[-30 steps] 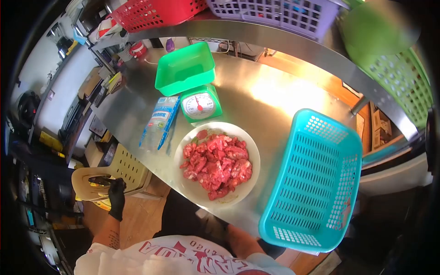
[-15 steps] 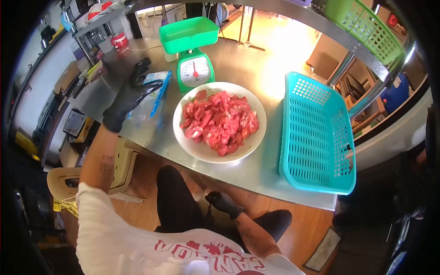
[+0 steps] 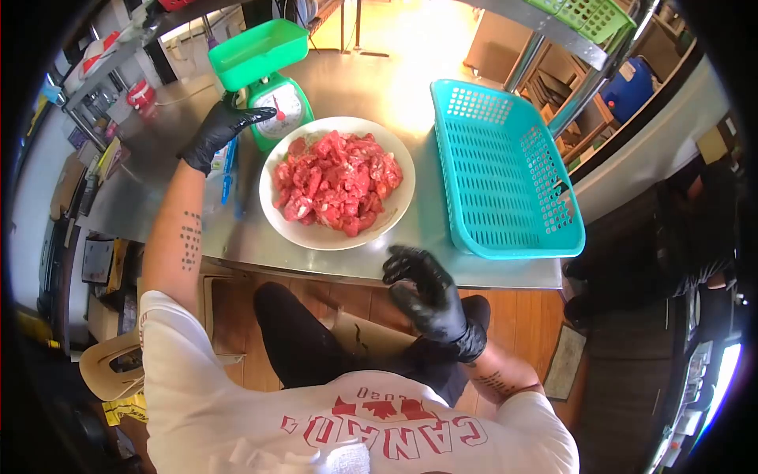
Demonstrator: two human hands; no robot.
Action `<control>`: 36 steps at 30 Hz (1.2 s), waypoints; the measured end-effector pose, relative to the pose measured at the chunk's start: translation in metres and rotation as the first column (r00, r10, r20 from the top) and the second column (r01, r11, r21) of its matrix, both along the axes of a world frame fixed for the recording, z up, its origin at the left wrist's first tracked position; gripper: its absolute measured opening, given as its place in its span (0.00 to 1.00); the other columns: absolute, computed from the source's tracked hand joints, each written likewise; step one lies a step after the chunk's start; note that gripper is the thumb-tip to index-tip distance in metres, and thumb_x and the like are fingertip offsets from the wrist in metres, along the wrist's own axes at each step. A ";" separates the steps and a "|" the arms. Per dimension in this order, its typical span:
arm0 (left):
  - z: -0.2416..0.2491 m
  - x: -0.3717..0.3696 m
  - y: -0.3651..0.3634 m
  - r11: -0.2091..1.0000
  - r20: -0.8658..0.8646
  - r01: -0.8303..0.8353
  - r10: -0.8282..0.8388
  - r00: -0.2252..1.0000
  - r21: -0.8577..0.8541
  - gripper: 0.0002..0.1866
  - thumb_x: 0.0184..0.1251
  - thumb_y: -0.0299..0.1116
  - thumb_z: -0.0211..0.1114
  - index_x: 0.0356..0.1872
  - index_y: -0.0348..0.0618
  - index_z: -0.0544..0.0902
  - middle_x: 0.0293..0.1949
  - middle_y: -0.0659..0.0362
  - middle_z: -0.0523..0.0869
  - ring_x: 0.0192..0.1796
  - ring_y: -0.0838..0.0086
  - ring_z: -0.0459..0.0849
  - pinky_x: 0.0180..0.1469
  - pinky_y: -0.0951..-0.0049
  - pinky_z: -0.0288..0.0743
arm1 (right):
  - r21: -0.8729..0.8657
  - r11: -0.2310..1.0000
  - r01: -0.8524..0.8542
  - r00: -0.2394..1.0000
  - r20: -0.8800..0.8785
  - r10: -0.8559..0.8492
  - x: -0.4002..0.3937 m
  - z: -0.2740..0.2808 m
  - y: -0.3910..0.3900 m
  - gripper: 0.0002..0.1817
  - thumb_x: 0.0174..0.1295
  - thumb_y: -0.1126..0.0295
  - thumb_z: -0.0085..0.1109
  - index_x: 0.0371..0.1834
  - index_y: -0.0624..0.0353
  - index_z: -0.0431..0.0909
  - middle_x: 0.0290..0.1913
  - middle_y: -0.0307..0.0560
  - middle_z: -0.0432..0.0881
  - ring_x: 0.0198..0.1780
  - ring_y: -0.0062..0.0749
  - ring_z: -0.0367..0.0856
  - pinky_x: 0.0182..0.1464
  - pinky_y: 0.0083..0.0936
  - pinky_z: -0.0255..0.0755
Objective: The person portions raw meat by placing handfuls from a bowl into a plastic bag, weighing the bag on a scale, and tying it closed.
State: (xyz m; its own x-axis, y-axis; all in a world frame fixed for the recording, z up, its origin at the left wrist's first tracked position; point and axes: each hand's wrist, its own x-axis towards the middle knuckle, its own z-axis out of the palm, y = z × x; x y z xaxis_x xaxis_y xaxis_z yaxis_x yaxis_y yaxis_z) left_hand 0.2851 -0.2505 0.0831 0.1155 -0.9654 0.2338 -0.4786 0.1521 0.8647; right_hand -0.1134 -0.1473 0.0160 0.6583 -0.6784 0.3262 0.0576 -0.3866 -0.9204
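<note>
My left hand (image 3: pixel 225 130), in a black glove, reaches to the left side of the green kitchen scale (image 3: pixel 272 103). Its fingers are apart, and one digit stretches across the edge of the dial. Partly hidden under that hand is a clear plastic pack with a blue strip (image 3: pixel 228 174). A white bowl (image 3: pixel 272 217) heaped with cut raw red meat (image 3: pixel 335 182) stands just right of the scale. My right hand (image 3: pixel 426 296), also black-gloved, hovers by the table's front edge, below the bowl. Its fingers are bent, thumb apart from them, with nothing held.
A turquoise perforated basket (image 3: pixel 505 174) stands at the right end of the metal table (image 3: pixel 395 272). Above it, at upper right, a light green basket (image 3: pixel 588 17) sits on a shelf. A beige plastic chair (image 3: pixel 106 367) is at lower left, and a red-lidded jar (image 3: pixel 140 95) lies farther back.
My left hand has moved from above the plastic pack to the scale's side. My right hand has risen from my lap to the table edge, its fingers opening. The view has shifted.
</note>
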 end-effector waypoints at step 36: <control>-0.013 0.045 0.001 0.967 -0.168 0.166 -0.134 0.977 0.192 0.40 0.40 0.26 0.79 0.60 0.40 0.71 0.59 0.59 0.75 0.61 0.75 0.71 0.59 0.72 0.70 | 0.786 0.618 -0.011 0.905 0.271 -0.328 0.085 0.012 -0.015 0.20 0.69 0.63 0.45 0.57 0.66 0.62 0.47 0.55 0.77 0.42 0.46 0.83 0.46 0.39 0.80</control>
State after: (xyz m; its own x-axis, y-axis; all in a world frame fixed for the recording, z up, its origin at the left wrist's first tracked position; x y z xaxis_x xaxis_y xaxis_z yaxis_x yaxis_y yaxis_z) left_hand 0.3300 -0.2495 0.0706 -0.0154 -0.9997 0.0214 -0.3241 0.0253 0.9457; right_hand -0.0285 -0.1625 0.0278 0.4648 -0.8683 -0.1732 0.4481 0.3994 -0.7998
